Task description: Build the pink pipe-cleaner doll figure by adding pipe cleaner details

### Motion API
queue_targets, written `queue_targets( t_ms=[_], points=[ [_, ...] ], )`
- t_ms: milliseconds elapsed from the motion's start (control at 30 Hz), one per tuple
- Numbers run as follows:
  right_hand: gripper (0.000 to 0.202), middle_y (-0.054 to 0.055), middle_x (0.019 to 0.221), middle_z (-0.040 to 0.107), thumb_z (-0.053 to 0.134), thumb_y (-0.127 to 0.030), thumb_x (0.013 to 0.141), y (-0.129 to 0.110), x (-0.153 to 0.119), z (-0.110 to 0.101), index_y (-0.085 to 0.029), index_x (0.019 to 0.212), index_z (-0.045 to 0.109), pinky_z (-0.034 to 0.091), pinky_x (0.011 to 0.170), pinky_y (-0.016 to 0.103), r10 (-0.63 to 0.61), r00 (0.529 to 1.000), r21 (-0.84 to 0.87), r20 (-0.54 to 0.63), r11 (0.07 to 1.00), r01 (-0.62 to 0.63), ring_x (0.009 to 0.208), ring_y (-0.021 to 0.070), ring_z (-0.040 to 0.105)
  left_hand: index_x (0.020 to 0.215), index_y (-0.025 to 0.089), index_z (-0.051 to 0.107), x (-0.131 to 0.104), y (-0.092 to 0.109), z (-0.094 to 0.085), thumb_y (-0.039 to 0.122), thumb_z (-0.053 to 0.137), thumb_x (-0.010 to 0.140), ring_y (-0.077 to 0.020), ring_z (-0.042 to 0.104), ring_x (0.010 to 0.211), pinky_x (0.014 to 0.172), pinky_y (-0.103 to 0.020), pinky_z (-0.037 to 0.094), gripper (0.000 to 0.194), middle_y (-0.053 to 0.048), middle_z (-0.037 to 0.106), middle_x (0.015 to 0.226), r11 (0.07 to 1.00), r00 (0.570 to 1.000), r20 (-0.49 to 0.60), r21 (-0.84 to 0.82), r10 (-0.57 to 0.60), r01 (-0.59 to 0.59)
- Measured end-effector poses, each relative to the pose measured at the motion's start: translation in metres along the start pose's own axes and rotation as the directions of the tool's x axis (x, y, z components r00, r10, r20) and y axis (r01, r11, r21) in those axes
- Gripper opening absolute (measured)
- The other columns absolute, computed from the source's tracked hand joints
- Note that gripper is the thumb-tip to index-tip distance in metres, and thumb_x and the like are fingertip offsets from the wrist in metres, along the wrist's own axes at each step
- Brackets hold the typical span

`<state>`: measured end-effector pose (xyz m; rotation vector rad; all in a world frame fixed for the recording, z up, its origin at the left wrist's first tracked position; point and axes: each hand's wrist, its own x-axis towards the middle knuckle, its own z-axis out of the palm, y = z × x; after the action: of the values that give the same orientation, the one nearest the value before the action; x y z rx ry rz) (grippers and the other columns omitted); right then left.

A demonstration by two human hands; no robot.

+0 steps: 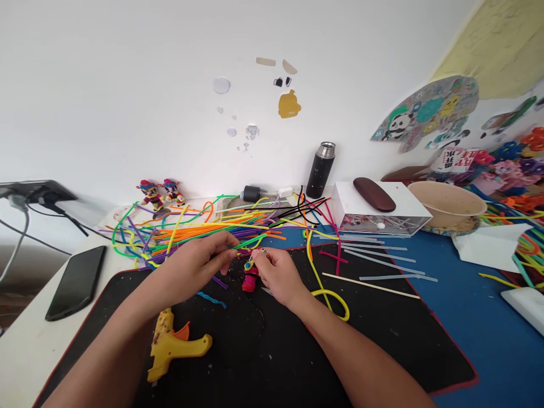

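Observation:
My left hand (206, 262) is closed in a pinch on the end of a thin magenta pipe cleaner (243, 251), which spans the small gap to the other hand. My right hand (280, 276) is closed too, its thumb and fingertips at a small pink-red pipe-cleaner figure (250, 280) with a yellow and blue round piece. The fingers cover the figure's upper part. A pointed grey tip (267, 291) shows below my right hand; the rest is hidden. A short blue twisted pipe cleaner (212, 299) lies on the black mat (238, 362) beneath.
A yellow glue gun (178, 345) lies front left, near a phone (76, 282). Behind are piled pipe cleaners (204, 229), two small figures (161, 192) and a black flask (321, 170). To the right are glue sticks (395, 263), a wooden stick (369, 285), a white box (403, 198) and a bowl (446, 198).

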<state>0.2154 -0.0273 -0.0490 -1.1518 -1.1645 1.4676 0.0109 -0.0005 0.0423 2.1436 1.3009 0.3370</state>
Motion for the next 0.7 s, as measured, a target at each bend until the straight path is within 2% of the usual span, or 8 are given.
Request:
queue_targets(
  t_ms=[67,200,400,700],
  points=[
    [0.056,-0.008,0.054,0.029,0.066,-0.069,0.089,0.0017,0.0016,-0.0005,-0.025,0.064,0.04,0.019,0.045,0.026,-0.009,1.0,-0.003,-0.021,1.0,0.009,0.046,0.0094,0.024,0.11,0.027,0.061,-0.0005,-0.0001,0.0008,0.053,0.045,0.105,-0.02,0.062,0.067,0.065,-0.029,0.045,0.032,0.003,0.071,0.076,1.0,1.0,0.019,-0.001,0.006,-0.006],
    [0.055,-0.008,0.054,0.03,0.065,-0.065,0.09,0.0044,0.0035,-0.0006,-0.025,0.063,0.038,0.02,0.046,0.027,-0.024,0.999,-0.019,-0.044,1.0,0.023,0.048,0.0102,0.025,0.101,0.027,0.057,-0.0001,0.0008,0.0017,0.051,0.045,0.106,-0.0197,0.062,0.069,0.067,-0.029,0.046,0.028,0.003,0.071,0.077,1.0,0.999,0.037,-0.022,0.014,-0.014],
    [0.053,-0.008,0.053,0.031,0.063,-0.063,0.091,0.0065,0.0043,-0.0008,-0.026,0.063,0.039,0.021,0.047,0.027,-0.017,0.998,-0.04,-0.061,0.999,0.015,0.048,0.011,0.027,0.091,0.025,0.062,0.0017,0.0011,0.0019,0.057,0.049,0.103,-0.0187,0.06,0.068,0.062,-0.028,0.044,0.037,0.001,0.069,0.078,0.998,0.999,-0.035,-0.057,-0.02,0.018],
    [0.05,-0.008,0.052,0.031,0.062,-0.063,0.09,0.0043,0.0045,-0.0013,-0.026,0.064,0.04,0.021,0.046,0.026,-0.006,0.998,-0.033,-0.061,0.999,0.004,0.048,0.0111,0.028,0.077,0.023,0.067,0.0038,0.0047,-0.0006,0.064,0.052,0.099,-0.0159,0.054,0.055,0.054,-0.027,0.04,0.048,0.002,0.066,0.064,0.995,0.998,-0.007,-0.077,-0.062,0.061]
  ],
)
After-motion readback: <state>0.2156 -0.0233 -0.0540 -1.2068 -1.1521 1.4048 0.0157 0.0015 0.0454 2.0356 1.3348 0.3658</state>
